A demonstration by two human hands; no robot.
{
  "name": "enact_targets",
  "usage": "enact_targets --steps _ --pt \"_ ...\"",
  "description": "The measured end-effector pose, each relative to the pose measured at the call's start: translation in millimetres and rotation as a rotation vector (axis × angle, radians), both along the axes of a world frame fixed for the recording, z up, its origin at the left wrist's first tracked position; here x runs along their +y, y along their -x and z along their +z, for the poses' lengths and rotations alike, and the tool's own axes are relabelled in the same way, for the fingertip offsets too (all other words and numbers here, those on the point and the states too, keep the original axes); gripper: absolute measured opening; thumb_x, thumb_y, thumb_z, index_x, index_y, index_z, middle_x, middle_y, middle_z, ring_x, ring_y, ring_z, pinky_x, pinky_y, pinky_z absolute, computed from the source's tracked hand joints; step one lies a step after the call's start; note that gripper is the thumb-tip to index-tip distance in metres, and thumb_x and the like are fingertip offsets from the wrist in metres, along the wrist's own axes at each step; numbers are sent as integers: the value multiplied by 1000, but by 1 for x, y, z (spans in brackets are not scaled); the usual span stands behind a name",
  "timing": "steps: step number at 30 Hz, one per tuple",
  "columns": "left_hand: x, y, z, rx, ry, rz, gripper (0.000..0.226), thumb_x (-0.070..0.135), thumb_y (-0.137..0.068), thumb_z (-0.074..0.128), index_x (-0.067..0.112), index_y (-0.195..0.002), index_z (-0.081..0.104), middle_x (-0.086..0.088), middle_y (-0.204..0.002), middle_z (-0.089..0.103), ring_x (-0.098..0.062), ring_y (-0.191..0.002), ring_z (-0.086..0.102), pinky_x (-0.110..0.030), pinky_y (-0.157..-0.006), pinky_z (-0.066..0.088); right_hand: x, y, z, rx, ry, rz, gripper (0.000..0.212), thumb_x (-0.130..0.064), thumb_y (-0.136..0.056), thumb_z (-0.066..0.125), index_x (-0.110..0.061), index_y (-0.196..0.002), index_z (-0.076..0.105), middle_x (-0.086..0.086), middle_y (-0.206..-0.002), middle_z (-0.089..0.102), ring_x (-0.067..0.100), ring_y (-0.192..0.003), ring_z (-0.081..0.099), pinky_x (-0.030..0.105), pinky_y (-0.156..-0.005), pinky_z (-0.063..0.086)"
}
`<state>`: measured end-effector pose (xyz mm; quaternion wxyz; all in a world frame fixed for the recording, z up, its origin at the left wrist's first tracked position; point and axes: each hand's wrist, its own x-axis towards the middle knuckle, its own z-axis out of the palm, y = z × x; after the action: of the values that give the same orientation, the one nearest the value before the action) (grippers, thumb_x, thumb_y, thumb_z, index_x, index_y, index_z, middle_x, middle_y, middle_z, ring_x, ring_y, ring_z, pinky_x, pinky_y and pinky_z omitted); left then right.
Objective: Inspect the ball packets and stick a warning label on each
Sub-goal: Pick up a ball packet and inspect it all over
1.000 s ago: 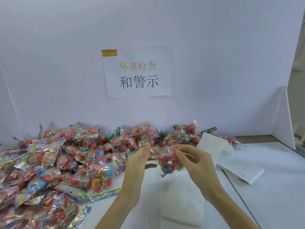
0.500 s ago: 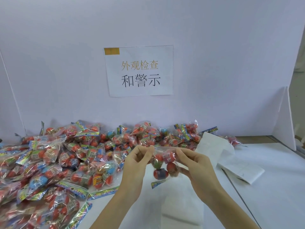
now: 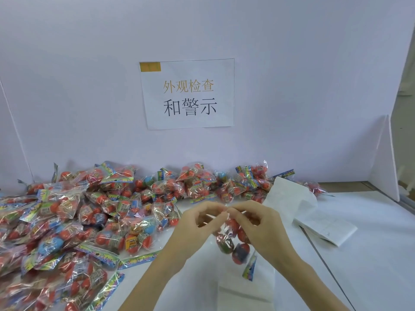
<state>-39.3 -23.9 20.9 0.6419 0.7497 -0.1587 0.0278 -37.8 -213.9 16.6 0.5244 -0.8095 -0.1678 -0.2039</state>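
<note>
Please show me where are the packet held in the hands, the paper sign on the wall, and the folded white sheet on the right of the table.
held packet [image 3: 233,243], head view, on the balls inside
paper sign [image 3: 190,95], head view, middle of sheet
folded white sheet [image 3: 325,227], head view, its upper face

The packet [image 3: 233,241] is made of clear, glossy plastic film that is crinkled and catches the light; a printed, shiny header strip [image 3: 249,269] is seen at its lower end. The balls [image 3: 240,253] inside are smooth and look rubbery, with a dull sheen. The pile [image 3: 85,216] is wrapped in the same glossy, wrinkled film, with bright printed strips. The table [image 3: 370,254] is covered by a matt white surface, smooth throughout. The backing sheets [image 3: 289,205] are of thin white paper, matt and slightly creased. The wall [image 3: 89,86] is matt and plain, and the sign [image 3: 189,95] on it is printed on flat matt paper.
</note>
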Motion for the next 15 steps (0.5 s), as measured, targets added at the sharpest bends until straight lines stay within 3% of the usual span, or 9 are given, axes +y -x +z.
enact_targets --steps 3,6,11,15 --pt "-7 -1 -6 36 47 148 11 20 -95 75 29 -97 82 2 -94 79 -19 -88 74 -24 -79 59 5 -2 1 84 -103 -1 15 -40 -99 61 -44 -93 74 -16 -86 75 10 -80 74 22 -67 59" --pt "-7 -2 -8 94 221 286 6 17 -95 74 18 -94 80 -3 -91 78 -19 -89 74 -24 -77 58 4 -4 -1 302 -270 59 21 -52 -93 62 -43 -112 65 -15 -94 76 0 -88 75 12 -67 55" --pt "-6 -5 -7 174 345 279 12 17 -96 73 5 -99 75 -5 -88 75 -17 -83 71 -29 -78 60 -6 -10 -4 480 -411 95 14 -31 -91 77 -19 -96 82 2 -93 81 22 -92 78 40 -90 62" --pt "-5 -6 -8 139 286 238 23 23 -94 74 0 -95 70 -8 -86 73 -20 -84 72 -38 -84 63 -8 -8 -1 508 -489 141 30 -34 -80 82 -11 -99 78 9 -96 80 25 -88 78 33 -78 62"
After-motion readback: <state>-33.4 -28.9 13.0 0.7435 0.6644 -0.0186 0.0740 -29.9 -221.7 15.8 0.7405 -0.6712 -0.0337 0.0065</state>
